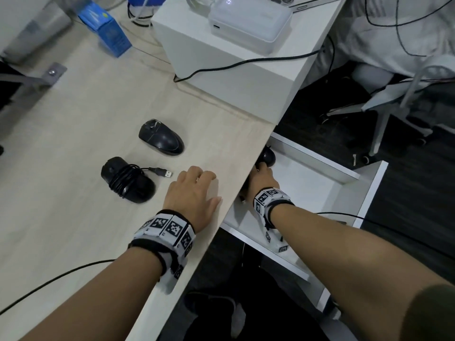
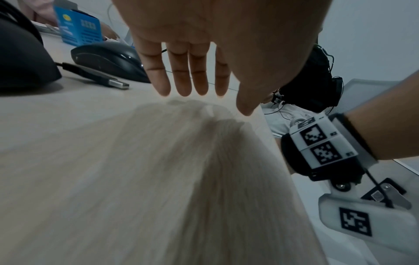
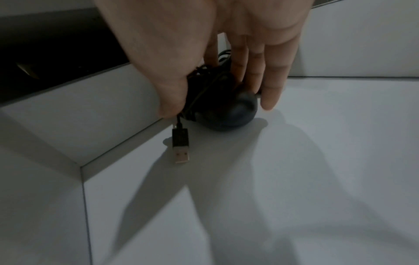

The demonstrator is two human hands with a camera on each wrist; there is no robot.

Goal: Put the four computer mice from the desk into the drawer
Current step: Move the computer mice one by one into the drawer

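Two black mice lie on the light wood desk (image 1: 73, 143): a bare one (image 1: 161, 137) (image 2: 108, 59) and, nearer, one with its cable wound round it (image 1: 128, 180) and a loose USB plug (image 1: 168, 173) (image 2: 118, 84). My left hand (image 1: 206, 185) (image 2: 204, 96) rests flat beside them with straight fingers, near the desk edge. My right hand (image 1: 262, 175) (image 3: 217, 107) is down in the open white drawer (image 1: 369, 193) (image 3: 317, 161), gripping a cable-wrapped black mouse (image 3: 235, 114) on the floor by the left wall, its USB plug (image 3: 181, 148) dangling. Past the fingertips a round black shape (image 1: 268, 156) shows under the desk edge; I cannot tell whether it is a separate mouse.
A white box (image 1: 221, 57) carrying a white device (image 1: 248, 23) stands at the back of the desk, with a black cable (image 1: 246, 62) across it. A blue carton (image 1: 105, 30) (image 2: 78, 28) sits further left. A white chair base (image 1: 384, 119) stands beyond the drawer.
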